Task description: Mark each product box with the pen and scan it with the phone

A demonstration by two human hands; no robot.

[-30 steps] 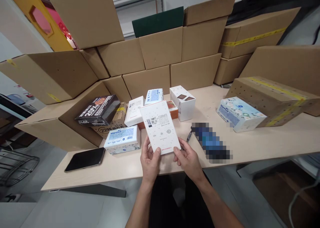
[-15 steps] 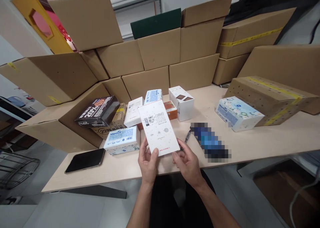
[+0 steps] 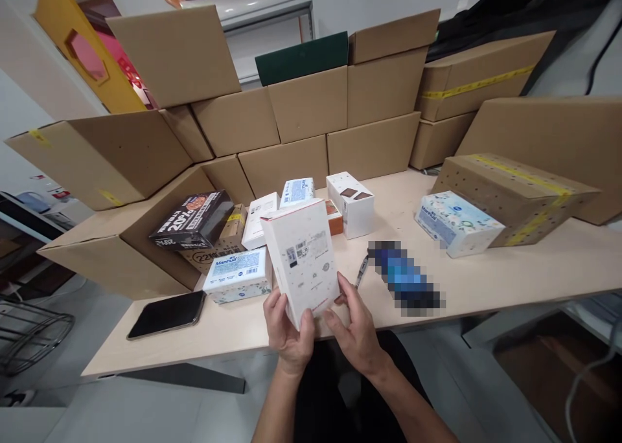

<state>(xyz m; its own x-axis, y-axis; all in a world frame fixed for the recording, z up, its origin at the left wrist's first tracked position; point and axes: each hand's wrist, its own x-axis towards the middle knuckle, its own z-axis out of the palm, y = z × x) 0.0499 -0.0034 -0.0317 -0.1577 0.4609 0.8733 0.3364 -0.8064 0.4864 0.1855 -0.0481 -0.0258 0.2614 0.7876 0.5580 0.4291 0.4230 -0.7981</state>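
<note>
A thin white box (image 3: 307,258) with small printed marks and red lettering near its lower edge is tilted up in front of me, above the table's front edge. My left hand (image 3: 290,333) grips its lower left corner, thumb on the printed face and fingers around the left side. My right hand (image 3: 357,329) holds the lower right edge, its fingers partly hidden behind the box. Just to the right lie a pen (image 3: 362,269) and a blurred-out dark blue item (image 3: 404,276). Left of the box rests a Manhua tissue pack (image 3: 238,276).
Behind the held box stand another white box (image 3: 258,219), a tissue pack (image 3: 297,190), an orange box (image 3: 334,217) and a tall white box (image 3: 350,204). A phone (image 3: 166,315) lies front left, near a black carton (image 3: 192,219). Cardboard boxes (image 3: 284,164) wall the back; a tissue pack (image 3: 459,223) sits right.
The white box has tipped more upright and turned, so its left side now shows. Both hands have moved slightly down with it, and the view has shifted a little.
</note>
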